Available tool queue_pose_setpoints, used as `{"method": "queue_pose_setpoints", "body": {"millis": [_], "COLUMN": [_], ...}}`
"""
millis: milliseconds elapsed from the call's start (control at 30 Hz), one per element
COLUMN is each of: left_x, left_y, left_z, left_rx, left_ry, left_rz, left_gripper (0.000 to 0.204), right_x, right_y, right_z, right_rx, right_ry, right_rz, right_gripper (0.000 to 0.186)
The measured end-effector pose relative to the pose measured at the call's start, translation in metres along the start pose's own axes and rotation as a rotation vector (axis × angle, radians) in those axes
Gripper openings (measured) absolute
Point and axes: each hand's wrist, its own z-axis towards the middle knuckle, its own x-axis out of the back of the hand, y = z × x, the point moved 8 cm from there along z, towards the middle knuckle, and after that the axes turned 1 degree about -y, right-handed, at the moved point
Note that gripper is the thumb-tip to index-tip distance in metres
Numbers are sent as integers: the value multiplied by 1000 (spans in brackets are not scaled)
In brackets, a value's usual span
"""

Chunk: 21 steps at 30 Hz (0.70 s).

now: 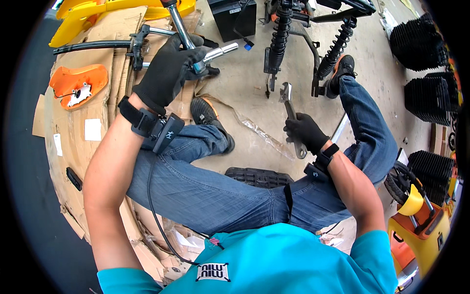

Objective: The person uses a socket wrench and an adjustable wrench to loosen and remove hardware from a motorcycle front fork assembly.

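My left hand (169, 68), in a black glove, is closed around a chrome ratchet wrench (182, 28). A long silver socket (221, 52) sticks out to the right from its head. My right hand (304, 131), also gloved in black, grips a grey combination wrench (290, 102). Its open jaw points up and away, and its ring end shows below the fingers. Beyond the wrench stands a black metal frame (308, 41) with a left coil-spring shock absorber (280, 36) and a right one (337, 49). Neither tool touches the frame.
Flattened cardboard (105, 49) covers the left floor, bearing an orange shell part (78, 87) and a black clamp with bars (138, 46). A black battery-like box (234, 19) stands ahead. Stacked black ribbed parts (420, 44) and yellow-orange bodywork (423, 235) line the right side. Clear plastic wrap (264, 133) lies between my feet.
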Motion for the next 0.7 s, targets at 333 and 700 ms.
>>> {"method": "queue_pose_setpoints", "body": {"millis": [333, 700], "left_x": [1, -4], "left_y": [-17, -15], "left_z": [16, 12], "left_rx": [-67, -18], "left_ry": [-60, -46], "left_rz": [52, 137], "left_gripper": [36, 37], "right_x": [6, 15], "right_y": [-13, -25], "right_z": [10, 25], "right_rx": [102, 166], "right_ry": [28, 81], "right_rz": [-100, -198], "right_gripper": [14, 16]}}
